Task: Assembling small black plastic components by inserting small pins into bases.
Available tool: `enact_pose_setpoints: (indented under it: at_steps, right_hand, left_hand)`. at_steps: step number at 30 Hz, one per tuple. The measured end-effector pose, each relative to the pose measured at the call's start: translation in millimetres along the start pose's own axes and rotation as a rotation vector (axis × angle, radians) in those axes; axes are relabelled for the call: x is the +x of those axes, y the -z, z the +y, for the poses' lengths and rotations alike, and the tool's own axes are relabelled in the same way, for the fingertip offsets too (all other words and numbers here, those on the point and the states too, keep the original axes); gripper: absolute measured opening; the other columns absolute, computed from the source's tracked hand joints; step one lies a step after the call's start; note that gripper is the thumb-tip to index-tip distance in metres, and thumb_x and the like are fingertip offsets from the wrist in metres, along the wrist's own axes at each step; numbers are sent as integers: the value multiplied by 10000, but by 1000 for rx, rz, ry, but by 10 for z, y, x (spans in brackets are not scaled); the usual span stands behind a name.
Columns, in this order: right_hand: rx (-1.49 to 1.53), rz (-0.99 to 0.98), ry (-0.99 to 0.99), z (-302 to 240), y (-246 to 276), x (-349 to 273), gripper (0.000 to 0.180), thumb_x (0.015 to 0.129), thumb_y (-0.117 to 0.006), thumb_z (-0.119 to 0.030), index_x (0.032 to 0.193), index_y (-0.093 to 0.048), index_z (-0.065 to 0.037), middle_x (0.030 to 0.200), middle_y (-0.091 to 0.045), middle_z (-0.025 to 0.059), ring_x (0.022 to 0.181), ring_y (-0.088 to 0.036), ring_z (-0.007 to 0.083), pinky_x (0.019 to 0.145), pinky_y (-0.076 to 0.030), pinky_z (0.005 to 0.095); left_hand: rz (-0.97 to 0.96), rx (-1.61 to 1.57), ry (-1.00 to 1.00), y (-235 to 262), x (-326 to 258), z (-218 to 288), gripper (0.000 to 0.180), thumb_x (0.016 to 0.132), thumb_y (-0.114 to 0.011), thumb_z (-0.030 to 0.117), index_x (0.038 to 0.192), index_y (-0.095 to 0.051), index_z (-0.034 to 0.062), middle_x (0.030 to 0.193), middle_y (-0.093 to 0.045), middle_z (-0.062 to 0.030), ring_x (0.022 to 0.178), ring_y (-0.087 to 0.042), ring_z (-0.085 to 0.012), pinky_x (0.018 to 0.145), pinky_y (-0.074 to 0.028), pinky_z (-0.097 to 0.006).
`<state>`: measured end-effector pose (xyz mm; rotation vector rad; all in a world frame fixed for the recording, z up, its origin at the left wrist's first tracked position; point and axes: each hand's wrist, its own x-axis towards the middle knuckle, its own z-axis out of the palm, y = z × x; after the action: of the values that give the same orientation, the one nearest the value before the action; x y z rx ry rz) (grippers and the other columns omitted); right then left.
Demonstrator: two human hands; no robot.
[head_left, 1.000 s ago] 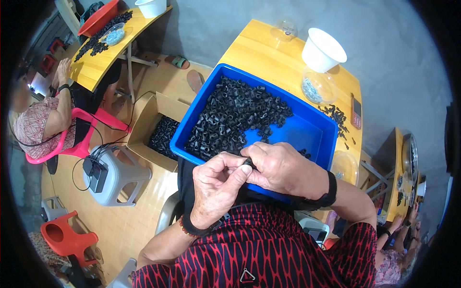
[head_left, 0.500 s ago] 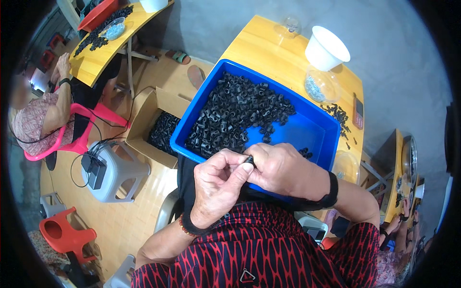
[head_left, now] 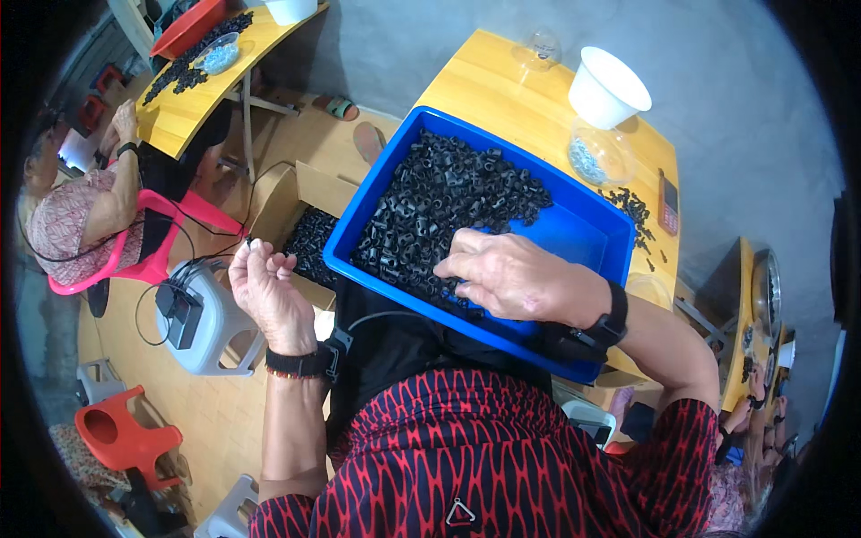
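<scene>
My left hand point(head_left: 266, 291) is raised to the left of the blue tray, beside the cardboard box, with thumb and fingers pinched together. A small black plastic part point(head_left: 248, 239) shows at its fingertips. Over the near side of the blue plastic tray point(head_left: 587, 229), my right hand point(head_left: 516, 273) reaches in with curled fingers. Its fingertips touch the heap of small black plastic parts point(head_left: 430, 193); whatever they hold is hidden. The heap fills the left and middle of the tray, whose blue floor shows at the right.
An open cardboard box point(head_left: 314, 184) with more black parts stands left of the tray. On the wooden table point(head_left: 475, 72) are a white tub point(head_left: 610, 87), a clear bowl point(head_left: 587, 161) of pale-blue pieces, and loose black screw-like pieces point(head_left: 632, 211). A grey stool point(head_left: 211, 332) carries cables. Another person sits at far left.
My hands were together over the tray's near edge, on a small black part. They have separated: the left moved left toward the box, the right went into the heap.
</scene>
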<state>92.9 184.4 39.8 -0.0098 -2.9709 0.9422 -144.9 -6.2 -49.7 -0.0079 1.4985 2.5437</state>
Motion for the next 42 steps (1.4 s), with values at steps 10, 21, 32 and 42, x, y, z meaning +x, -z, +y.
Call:
enact_pose_setpoints:
  at_steps: [10,21,32,42]
  right_hand:
    - [-70,-3,-132,198,58,-124,154,847,-679,-71,964,-621,10,917,-580,173,854,-629,367,724,-522,462]
    - [129,176,-229,244,188,-220,187,837,-688,-3,1022,-685,28,904,-676,157,812,-690,286,725,-554,352]
    - [379,470,-347,-75,156,-506,201,844,-719,-4,1044,-704,4,858,-647,77,749,-638,128,665,-513,255]
    - [362,728,31,-387,-173,-629,152,863,-655,-13,1013,-636,9,864,-586,166,771,-632,364,667,-527,430]
  left_hand:
    - [156,66,272,143,296,-394,200,948,-649,154,1104,-563,62,875,-629,-68,689,-598,-167,611,-546,-325]
    - [77,18,305,182,404,-494,448,924,-653,42,1334,-473,30,1066,-656,-153,801,-654,-215,693,-574,-351]
    - [-182,266,-465,-381,-292,44,278,959,-636,46,1222,-554,6,1077,-619,-48,927,-573,-92,844,-459,-236]
    - [-1041,269,108,-691,-1342,280,305,878,-725,27,1151,-606,-36,1063,-658,-122,930,-657,-174,882,-549,-330]
